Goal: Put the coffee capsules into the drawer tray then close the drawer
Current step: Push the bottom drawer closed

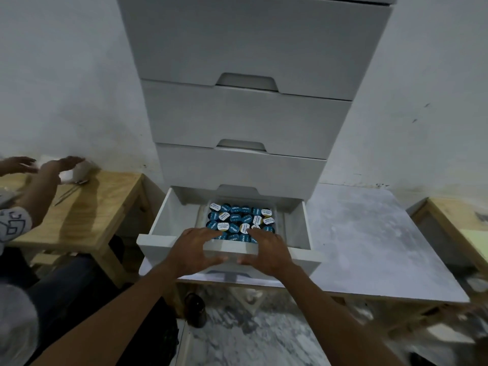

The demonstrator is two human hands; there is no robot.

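The capsules (240, 220) fill the tray (202, 215) inside the open bottom drawer (295, 250), packed in rows with their round lids up, most blue and several white with print. The tray sits in the middle of the drawer, with bare white floor on either side of it. The drawer is pulled well out from the white cabinet (250, 48), whose three upper drawers are shut.

Both hands rest on the drawer's front edge. The left hand (194, 248) lies with fingers spread, the fingertips reaching over the rim toward the nearest capsules and the thumb down on the outer face. The right hand (268, 250) mirrors it just beside, fingers spread over the rim and thumb on the front. Neither hand grips a capsule; whether the fingertips touch the lids I cannot tell.

The cabinet stands on a grey board (369, 233) against a pale wall (66, 75). To the left is a wooden table (87, 207), where a second person's hands (56, 166) hover at a white object by the wall, too blurred to identify; a thin metal tool (70, 191) lies on the wood nearby. At the far right edge is another wooden surface (454, 215). Below, the floor (253, 336) is mottled grey
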